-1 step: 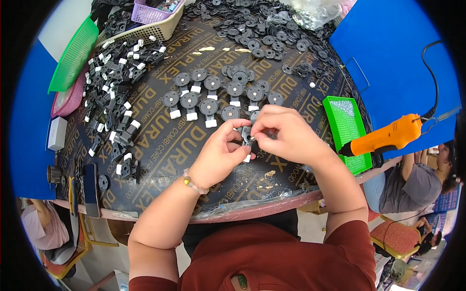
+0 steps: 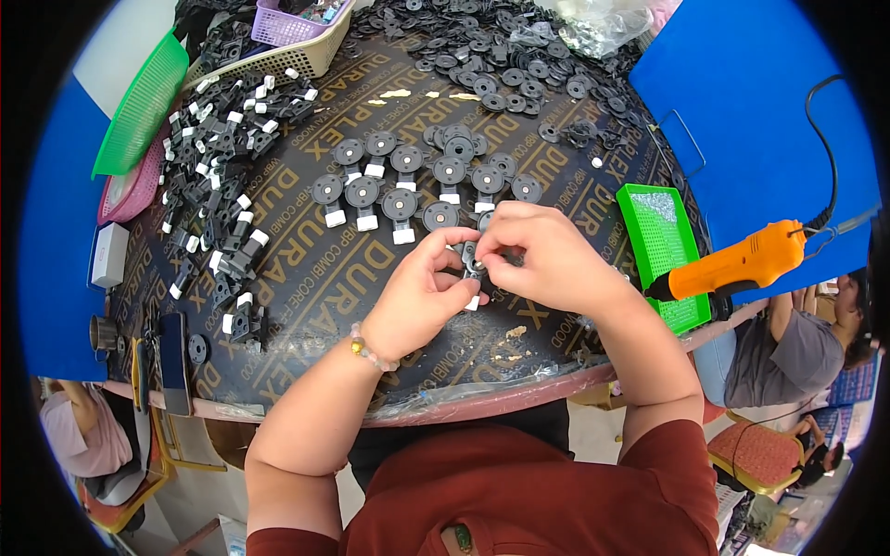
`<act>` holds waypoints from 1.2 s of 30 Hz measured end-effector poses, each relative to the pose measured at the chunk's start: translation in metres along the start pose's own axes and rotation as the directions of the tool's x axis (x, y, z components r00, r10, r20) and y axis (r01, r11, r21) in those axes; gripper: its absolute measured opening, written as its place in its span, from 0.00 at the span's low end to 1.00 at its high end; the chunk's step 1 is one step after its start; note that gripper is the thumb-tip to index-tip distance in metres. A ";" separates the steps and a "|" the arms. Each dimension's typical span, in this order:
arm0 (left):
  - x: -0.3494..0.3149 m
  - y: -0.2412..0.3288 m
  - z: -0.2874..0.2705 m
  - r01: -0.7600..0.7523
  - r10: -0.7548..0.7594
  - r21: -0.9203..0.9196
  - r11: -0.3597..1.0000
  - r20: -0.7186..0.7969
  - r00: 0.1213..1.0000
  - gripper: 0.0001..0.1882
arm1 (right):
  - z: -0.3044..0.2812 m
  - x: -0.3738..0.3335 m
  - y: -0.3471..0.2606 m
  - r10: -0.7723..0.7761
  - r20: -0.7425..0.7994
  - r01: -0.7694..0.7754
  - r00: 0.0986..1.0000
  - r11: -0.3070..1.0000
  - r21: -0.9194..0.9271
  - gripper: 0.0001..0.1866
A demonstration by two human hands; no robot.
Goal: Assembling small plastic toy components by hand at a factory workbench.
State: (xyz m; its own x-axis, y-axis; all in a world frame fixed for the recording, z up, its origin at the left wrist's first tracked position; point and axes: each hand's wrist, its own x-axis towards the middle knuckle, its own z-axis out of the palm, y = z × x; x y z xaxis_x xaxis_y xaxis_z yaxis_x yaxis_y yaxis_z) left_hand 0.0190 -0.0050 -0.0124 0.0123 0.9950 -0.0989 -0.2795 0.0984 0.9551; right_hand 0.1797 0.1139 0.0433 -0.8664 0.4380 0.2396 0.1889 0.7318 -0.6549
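Note:
A small black plastic bracket with a white end [image 2: 472,252] is gripped between the thumb and fingers of my left hand [image 2: 428,283], just above the table. My right hand [image 2: 538,252] is closed in a pinch at the bracket's face. Whatever its fingertips hold is too small and covered to make out. Just beyond my hands stand several assembled pieces [image 2: 400,204], each a black disc joined to a bracket with a white end. One black disc [image 2: 486,221] lies partly hidden behind my right hand.
Loose black brackets with white ends [image 2: 218,176] pile up at left. Black discs [image 2: 519,69] heap at the far side. On the right, an orange electric screwdriver [image 2: 737,259] lies over a green tray [image 2: 640,222] of small metal parts. A phone [image 2: 174,361] rests near the left front edge.

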 end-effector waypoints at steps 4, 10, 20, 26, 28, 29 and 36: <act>0.000 0.001 -0.001 0.020 -0.020 -0.014 1.000 -0.005 1.000 0.24 | -0.006 0.006 -0.005 -0.011 -0.052 0.006 0.999 0.997 -0.082 0.05; 0.001 0.003 -0.006 0.026 -0.031 -0.067 0.997 -0.080 0.996 0.17 | -0.025 0.018 0.016 0.094 -0.500 -0.245 0.861 0.938 -0.247 0.05; 0.004 0.007 -0.014 -0.055 0.037 -0.089 0.995 -0.198 0.980 0.13 | -0.016 0.123 0.121 0.333 -0.035 -0.327 0.942 0.894 -0.305 0.29; 0.006 0.008 -0.015 -0.094 0.073 -0.083 0.992 -0.225 0.972 0.13 | -0.010 0.138 0.151 0.188 0.027 -0.162 0.982 0.903 -0.397 0.24; 0.005 0.007 -0.016 -0.110 0.081 -0.106 0.988 -0.244 0.966 0.14 | -0.013 0.138 0.152 0.221 0.009 -0.188 0.975 0.849 -0.494 0.17; 0.005 0.008 -0.016 -0.090 0.064 -0.101 0.991 -0.238 0.969 0.14 | -0.015 0.137 0.155 0.222 0.010 -0.188 0.975 0.848 -0.495 0.17; 0.005 0.012 -0.017 -0.071 -0.008 -0.281 0.957 -0.271 0.962 0.19 | -0.010 0.136 0.150 0.304 -0.109 -0.315 0.946 0.944 -0.097 0.23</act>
State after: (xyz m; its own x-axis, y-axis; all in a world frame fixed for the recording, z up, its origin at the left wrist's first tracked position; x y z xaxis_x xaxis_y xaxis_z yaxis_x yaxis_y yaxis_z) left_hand -0.0010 0.0011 -0.0065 -0.2462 0.9525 -0.1790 -0.5381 0.0192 0.8427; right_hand 0.0950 0.2885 -0.0155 -0.7122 0.6940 0.1051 0.4962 0.6038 -0.6239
